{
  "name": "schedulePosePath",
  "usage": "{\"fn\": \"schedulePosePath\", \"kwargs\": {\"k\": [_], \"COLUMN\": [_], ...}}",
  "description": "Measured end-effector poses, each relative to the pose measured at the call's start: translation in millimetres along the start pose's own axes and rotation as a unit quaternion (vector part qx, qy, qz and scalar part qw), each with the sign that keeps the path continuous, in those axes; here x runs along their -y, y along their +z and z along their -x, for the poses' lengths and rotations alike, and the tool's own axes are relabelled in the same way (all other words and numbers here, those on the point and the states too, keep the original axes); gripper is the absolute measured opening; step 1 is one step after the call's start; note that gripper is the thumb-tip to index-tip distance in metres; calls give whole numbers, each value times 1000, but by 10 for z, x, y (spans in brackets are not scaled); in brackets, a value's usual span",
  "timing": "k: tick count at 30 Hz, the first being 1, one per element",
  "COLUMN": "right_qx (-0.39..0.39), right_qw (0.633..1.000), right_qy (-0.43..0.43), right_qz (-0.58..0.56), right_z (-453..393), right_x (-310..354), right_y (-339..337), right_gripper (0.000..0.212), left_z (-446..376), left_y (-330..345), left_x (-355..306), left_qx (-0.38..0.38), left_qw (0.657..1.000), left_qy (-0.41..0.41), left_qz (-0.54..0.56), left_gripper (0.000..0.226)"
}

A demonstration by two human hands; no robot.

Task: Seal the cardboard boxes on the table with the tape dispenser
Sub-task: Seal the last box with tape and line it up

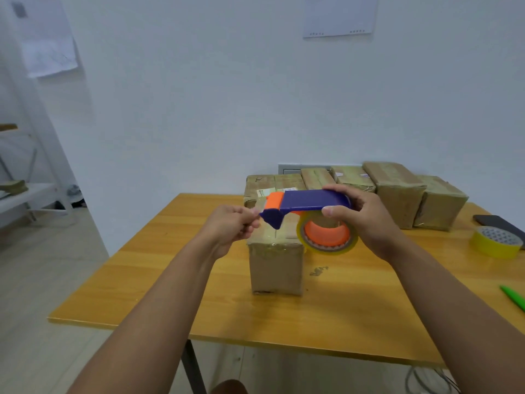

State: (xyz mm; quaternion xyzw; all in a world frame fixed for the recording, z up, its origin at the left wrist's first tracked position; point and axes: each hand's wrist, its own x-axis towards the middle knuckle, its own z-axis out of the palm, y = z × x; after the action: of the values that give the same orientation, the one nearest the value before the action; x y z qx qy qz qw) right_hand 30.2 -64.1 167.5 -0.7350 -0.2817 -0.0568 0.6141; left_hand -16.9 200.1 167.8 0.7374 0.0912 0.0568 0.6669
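- Right hand has its grip wrapped around the blue tape dispenser.
- Left hand apparently pinches the tape end.
- Both are above a cardboard box mid-table.

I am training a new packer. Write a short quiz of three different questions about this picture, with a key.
1. True or false: the right hand holds the tape dispenser.
2. What does the left hand pinch? A) the green pen B) the tape end at the dispenser's front C) the yellow tape roll
3. Fill in: the dispenser is held above the nearest cardboard ____.

Key: 1 true; 2 B; 3 box.
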Motion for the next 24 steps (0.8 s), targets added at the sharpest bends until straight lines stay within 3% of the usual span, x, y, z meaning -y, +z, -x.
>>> {"fn": "schedulePosePath", "kwargs": {"k": [5, 11, 19, 24], "right_qx": [5, 33, 51, 53], "right_qw": [999, 998, 996, 993], "right_qy": [18, 17, 26, 49], "right_qz": [43, 59, 72, 97], "right_z": [47, 54, 63, 78], "right_x": [-55, -58, -70, -167], "right_y": [-181, -159, -258, -222], "right_gripper": [67, 53, 56, 63], "left_z": [-17, -15, 0, 19], "left_y": [-127, -73, -3, -12], "left_x": [107, 250, 355, 416], "left_qx": [-54, -111, -119, -108], "left_qw": [996, 975, 967, 972], "left_qy": [19, 38, 62, 39], "left_qz": [-73, -186, -216, -203], "left_gripper": [21, 17, 9, 16]}}
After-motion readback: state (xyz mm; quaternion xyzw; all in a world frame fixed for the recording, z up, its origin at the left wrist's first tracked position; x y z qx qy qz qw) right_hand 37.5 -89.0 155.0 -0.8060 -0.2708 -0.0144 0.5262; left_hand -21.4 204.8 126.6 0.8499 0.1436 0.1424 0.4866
